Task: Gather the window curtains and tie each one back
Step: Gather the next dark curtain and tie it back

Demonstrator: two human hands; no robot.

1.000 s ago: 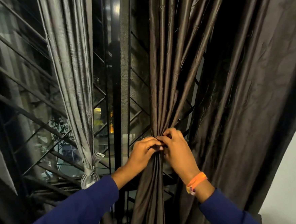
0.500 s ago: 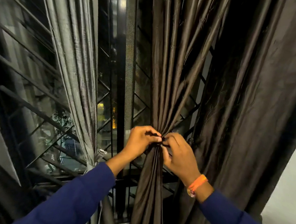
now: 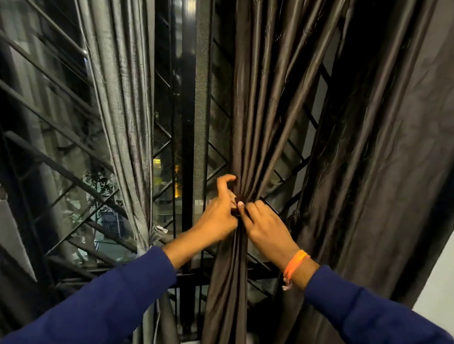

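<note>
Head view: middle curtain [image 3: 252, 106], dark brown, gathered into one narrow bundle, long axis running straight up and down, pleats fanning out above a pinched waist and hanging close below. Both hands at that waist, on opposite sides of the bundle. Left hand [image 3: 221, 211] on the bundle's left edge, fingers curled, forefinger lifted and hooked toward the folds, thumb and the other fingers apparently pinching something dark at the waist, most likely the tie; too small and too dark to be sure. Right hand [image 3: 266, 224] on the bundle's right, fingertips curled in, pinching at the same spot, touching the left hand's fingers. Equally near, then; neither arm favoured. Next move judged to run across the long axis, drawing the tie tight round the waist. Left curtain [image 3: 122, 110], grey, already cinched low down. Right curtain [image 3: 396, 156] hanging loose, just beside the bundle, not yet gathered.
</note>
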